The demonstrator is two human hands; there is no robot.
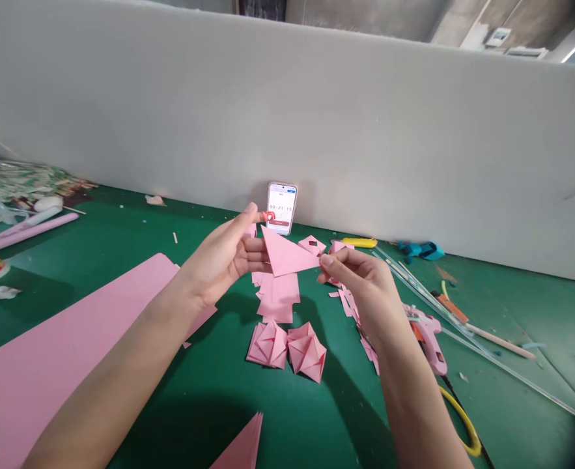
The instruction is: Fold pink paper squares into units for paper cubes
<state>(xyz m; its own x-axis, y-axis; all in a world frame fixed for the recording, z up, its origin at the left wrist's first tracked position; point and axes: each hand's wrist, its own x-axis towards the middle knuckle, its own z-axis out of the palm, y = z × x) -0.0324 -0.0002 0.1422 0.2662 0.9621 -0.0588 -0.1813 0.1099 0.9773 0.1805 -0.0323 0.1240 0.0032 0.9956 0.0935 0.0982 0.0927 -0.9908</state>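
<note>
Above the desk (pixel 170 391), a pink triangle (pixel 287 254) is pinched at one corner in the right hand's (pixel 365 280) grip; the left hand's (pixel 219 257) fingers spread at the other end, thumb apart; its folding looks partial; two pleated pieces (pixel 269 343) below seem finished; a pointed stack (pixel 241 446) and large sheet (pixel 86 312) appear left over.

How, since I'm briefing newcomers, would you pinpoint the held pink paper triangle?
On the green tabletop, find the upright, white-screened phone. Just below it in view is the pink paper triangle, pinched by the bare right hand: the only paper held up.
</note>
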